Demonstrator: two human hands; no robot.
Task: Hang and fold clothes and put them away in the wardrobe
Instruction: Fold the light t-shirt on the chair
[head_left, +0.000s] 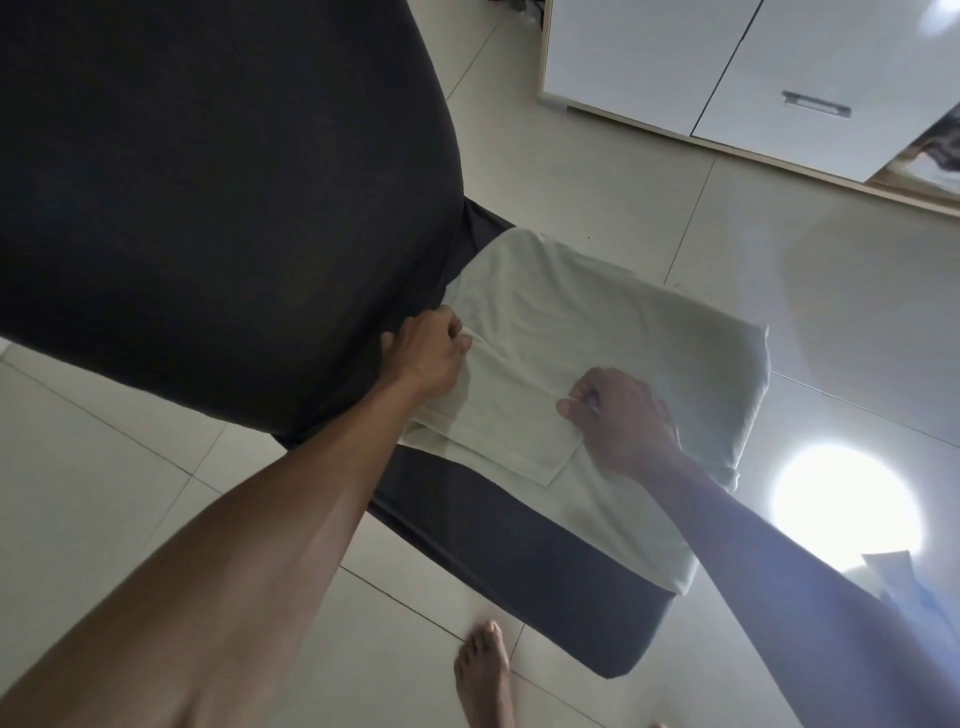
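Observation:
A pale green garment (613, 332) lies spread flat on a dark padded surface (519, 561), partly folded, with one flap laid over near its front edge. My left hand (426, 353) pinches the garment's left edge, fingers closed on the cloth. My right hand (623, 415) grips the folded flap near the garment's middle. The white wardrobe (727, 67) stands at the top right, its doors shut.
A large dark cushioned shape (208, 182) fills the upper left beside the garment. Pale floor tiles (779, 234) surround the padded surface. My bare foot (483, 670) is at the bottom. Light glare (847, 504) reflects off the floor at right, beside a pale cloth (893, 571).

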